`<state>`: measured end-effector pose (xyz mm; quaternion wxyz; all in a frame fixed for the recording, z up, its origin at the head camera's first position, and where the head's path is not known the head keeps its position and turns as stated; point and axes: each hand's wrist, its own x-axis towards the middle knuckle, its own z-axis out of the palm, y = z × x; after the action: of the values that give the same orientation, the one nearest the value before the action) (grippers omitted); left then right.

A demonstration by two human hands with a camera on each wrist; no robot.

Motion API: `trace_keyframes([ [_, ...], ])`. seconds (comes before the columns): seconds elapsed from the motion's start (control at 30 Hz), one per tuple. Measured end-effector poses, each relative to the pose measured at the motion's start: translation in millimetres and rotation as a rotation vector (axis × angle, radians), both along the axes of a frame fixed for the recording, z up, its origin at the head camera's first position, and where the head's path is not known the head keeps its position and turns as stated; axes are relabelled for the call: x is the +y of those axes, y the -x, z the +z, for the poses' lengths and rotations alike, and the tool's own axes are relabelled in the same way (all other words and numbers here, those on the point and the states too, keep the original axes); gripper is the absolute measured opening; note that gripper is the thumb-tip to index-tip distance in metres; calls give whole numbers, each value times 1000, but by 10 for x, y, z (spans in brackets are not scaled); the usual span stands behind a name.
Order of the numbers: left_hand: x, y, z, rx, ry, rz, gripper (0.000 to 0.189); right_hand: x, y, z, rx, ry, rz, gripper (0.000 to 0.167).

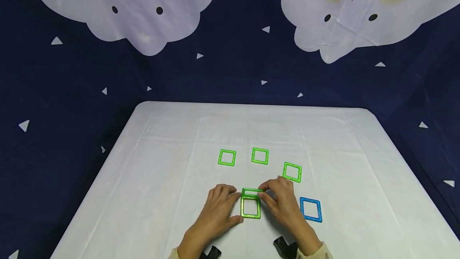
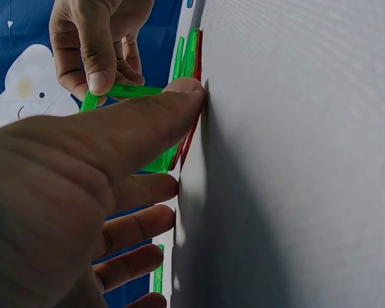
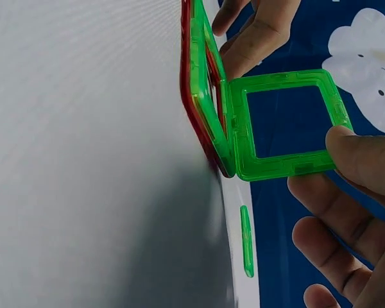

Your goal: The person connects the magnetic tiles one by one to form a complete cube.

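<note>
In the head view, a green square magnetic tile point(image 1: 250, 216) lies flat on the table in front of me. The right wrist view shows a red square tile point(image 3: 187, 90) underneath it. Another green square tile point(image 3: 282, 80) stands up from its far edge, the two edges meeting. My right hand point(image 1: 284, 203) pinches the raised tile at its outer right corner between thumb and fingers. My left hand point(image 1: 217, 211) rests at the left side of the flat tiles, thumb at the near corner and index fingertip by the far one, its fingers extended.
Beyond the hands lie three loose green square frames: one at left point(image 1: 227, 164), one in the middle point(image 1: 260, 162) and one at right point(image 1: 292, 179). A blue square frame point(image 1: 311, 200) lies right of my right hand. The white table point(image 1: 161, 171) meets a dark blue cloud-patterned backdrop point(image 1: 230, 79).
</note>
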<state>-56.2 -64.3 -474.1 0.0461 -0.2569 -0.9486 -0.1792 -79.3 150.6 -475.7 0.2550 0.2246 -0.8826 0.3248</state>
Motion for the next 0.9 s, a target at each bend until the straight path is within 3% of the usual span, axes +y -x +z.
trace_keyframes([
  [0.6, 19, 2, -3, -6, -22, 1, 57, -4, -2, -23, -43, 12, 4, 25],
  [0.9, 6, 12, -6, 48, -62, -7, 57, -4, -18, -28, -79, 6, -2, 25],
])
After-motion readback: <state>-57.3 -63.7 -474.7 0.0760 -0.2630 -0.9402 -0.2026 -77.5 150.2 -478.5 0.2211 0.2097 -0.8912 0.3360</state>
